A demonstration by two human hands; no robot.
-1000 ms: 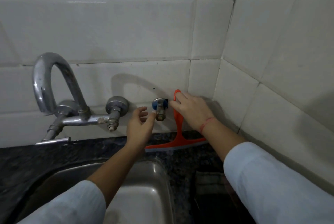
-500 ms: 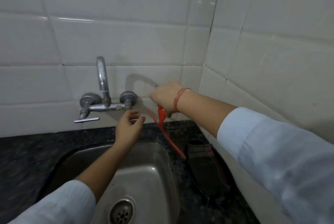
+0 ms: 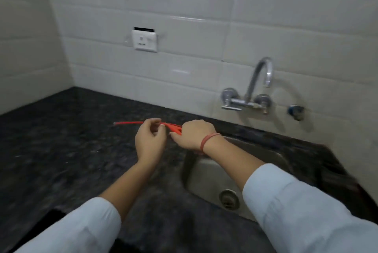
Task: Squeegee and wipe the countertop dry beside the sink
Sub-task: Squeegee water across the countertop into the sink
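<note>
An orange squeegee (image 3: 131, 123) is held above the dark speckled countertop (image 3: 61, 146), left of the steel sink (image 3: 206, 179). Its blade points left. My right hand (image 3: 192, 137), with a red band at the wrist, grips the handle end. My left hand (image 3: 150, 141) is beside it, with curled fingers that pinch the squeegee near where handle and blade meet. The handle is mostly hidden behind both hands.
A chrome wall tap (image 3: 248, 97) and a small blue-capped valve (image 3: 294, 110) stick out of the white tiled wall above the sink. A white socket (image 3: 144, 41) sits on the wall over the counter. A tiled side wall (image 3: 26, 38) closes the counter's left end.
My right hand took the squeegee off the wall by the valve and carried it left across the sink to the countertop. My left hand joined it on the squeegee. The view swung left.
</note>
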